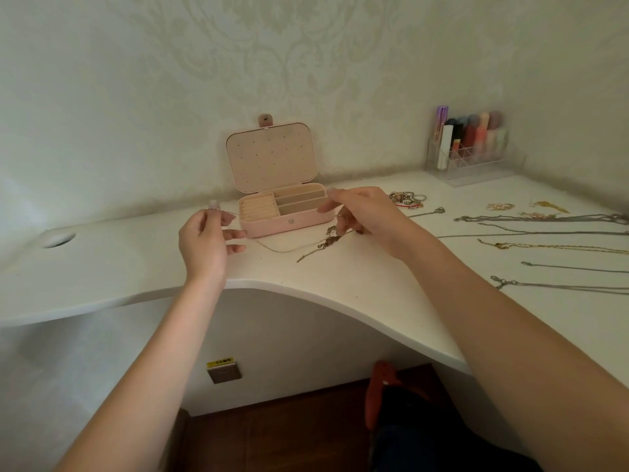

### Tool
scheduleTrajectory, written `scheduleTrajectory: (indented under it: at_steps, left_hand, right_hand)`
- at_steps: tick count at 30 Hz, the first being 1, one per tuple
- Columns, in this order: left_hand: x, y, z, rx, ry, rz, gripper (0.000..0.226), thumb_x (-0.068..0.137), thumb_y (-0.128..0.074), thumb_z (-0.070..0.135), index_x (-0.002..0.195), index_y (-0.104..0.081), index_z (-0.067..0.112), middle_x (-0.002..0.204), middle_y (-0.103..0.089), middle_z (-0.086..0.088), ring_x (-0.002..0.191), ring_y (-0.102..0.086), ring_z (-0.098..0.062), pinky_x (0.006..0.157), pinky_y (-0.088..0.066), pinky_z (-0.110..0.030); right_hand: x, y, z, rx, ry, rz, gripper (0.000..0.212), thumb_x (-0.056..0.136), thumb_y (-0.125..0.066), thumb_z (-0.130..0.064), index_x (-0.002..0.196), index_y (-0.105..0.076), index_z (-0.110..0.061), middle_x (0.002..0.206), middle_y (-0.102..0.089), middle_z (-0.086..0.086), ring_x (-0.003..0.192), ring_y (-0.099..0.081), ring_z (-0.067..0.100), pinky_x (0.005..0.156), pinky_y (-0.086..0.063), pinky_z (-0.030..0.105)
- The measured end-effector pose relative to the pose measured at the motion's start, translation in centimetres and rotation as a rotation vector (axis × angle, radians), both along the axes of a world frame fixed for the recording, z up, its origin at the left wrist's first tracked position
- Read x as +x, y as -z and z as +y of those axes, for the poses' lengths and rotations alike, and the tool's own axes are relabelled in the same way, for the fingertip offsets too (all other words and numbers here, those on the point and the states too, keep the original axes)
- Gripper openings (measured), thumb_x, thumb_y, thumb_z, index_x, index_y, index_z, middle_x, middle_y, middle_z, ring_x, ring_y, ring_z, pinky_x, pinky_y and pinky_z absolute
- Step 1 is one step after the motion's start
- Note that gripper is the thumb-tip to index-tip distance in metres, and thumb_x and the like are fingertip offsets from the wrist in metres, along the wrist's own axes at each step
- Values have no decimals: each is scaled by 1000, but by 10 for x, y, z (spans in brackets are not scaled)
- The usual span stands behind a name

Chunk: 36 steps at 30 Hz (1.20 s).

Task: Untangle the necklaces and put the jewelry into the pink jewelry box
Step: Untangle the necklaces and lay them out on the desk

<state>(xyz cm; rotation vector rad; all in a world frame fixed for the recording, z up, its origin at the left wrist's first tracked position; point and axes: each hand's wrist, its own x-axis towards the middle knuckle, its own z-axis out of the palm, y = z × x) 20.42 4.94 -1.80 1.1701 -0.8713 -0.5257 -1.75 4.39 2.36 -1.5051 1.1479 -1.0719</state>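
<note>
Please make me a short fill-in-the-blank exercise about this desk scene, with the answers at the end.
1. The lid of the pink jewelry box stands ____.
2. The left hand pinches one end of a thin ____.
3. The clear organizer holding cosmetics stands in the far ____ corner of the desk.
4. The straightened necklaces lie to the ____ of the box.

Answers: open; chain; right; right

— What colours do we see on the surface [340, 284]?

— It's plain white, and we see a pale pink jewelry box [284, 218] with a beige lining and a dotted lid.

— And the chains?

— We count silver necklaces [544, 233] at the right, and a gold chain [306, 248] in front of the box.

— Behind them?

— Cream damask wallpaper [306, 63], plus red, orange and purple lipsticks [473, 131] in a clear organizer [476, 168].
</note>
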Motion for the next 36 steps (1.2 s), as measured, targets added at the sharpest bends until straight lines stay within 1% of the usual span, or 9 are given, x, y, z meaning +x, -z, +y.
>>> scheduleTrajectory:
  at_steps: [2, 6, 10, 15, 19, 24, 28, 32, 36]
  left_hand:
    - [0, 0, 0, 6, 6, 10, 36, 100, -43, 28, 70, -53, 12, 73, -54, -2, 43, -58, -8, 36, -42, -19]
    - [1, 0, 0, 7, -1, 16, 39, 100, -41, 30, 68, -53, 12, 63, -50, -4, 38, -52, -8, 35, -37, -17]
    - [2, 2, -1, 2, 7, -11, 35, 98, -46, 27, 68, -55, 11, 58, -48, -5, 36, -49, -8, 35, -36, -17]
    - [1, 2, -2, 17, -29, 6, 34, 97, -48, 28, 69, -54, 11, 57, -49, -6, 35, -49, -9, 36, -37, -18]
    - [1, 0, -2, 14, -31, 64, 35, 98, -43, 28, 69, -53, 11, 57, -48, -6, 35, -49, -11, 36, -36, -18]
    - [1, -1, -1, 23, 5, 35, 28, 96, -48, 20, 70, -54, 11, 59, -49, -7, 35, -50, -9, 35, -37, -17]
    - [1, -2, 3, 30, 64, -5, 17, 92, -53, 11, 75, -57, 9, 62, -51, -6, 37, -50, -9, 36, -39, -18]
    - [0, -5, 13, 22, 185, -156, 21, 85, -49, -3, 86, -63, 12, 73, -58, -6, 43, -53, -12, 38, -38, -18]
    - [-5, -7, 20, 47, 283, -339, 30, 81, -53, -10, 72, -67, 14, 65, -65, 8, 44, -52, -7, 40, -38, -18]
  right_hand:
    - [-3, 0, -2, -3, -12, 27, 27, 91, -57, -39, 86, -72, -17, 57, -57, 1, 45, -50, 4, 53, -36, 15]
    - [-16, 0, -6, -94, -68, 51, 12, 82, -71, -25, 92, -72, -19, 72, -62, -1, 68, -53, 9, 66, -42, 9]
    - [-25, -4, -7, -69, 15, 21, 19, 83, -71, -22, 100, -70, -16, 76, -64, -4, 69, -56, 6, 55, -41, 4]
    - [-30, -3, -9, 106, -54, -169, 28, 87, -66, -16, 112, -65, -5, 77, -65, 0, 65, -54, 12, 75, -54, 28]
    - [-27, -6, -8, 169, -155, -293, 26, 90, -61, -13, 114, -63, -4, 77, -62, 3, 59, -54, 12, 62, -57, 26]
    - [-32, -5, -11, 115, -42, -146, 18, 89, -64, -27, 103, -69, -17, 74, -66, -5, 55, -51, 7, 47, -37, 17]
    - [-37, -7, -12, 88, -40, -136, 23, 83, -70, -25, 105, -68, -17, 75, -66, -5, 54, -49, 5, 42, -29, 15]
    - [-51, -12, -11, 86, 36, -192, 10, 88, -64, -25, 96, -68, -20, 72, -64, -3, 52, -43, 6, 35, -21, 14]
    - [-70, -11, -6, 114, 144, -189, 12, 92, -59, -27, 96, -67, -20, 67, -62, -3, 47, -38, 4, 35, -17, 15]
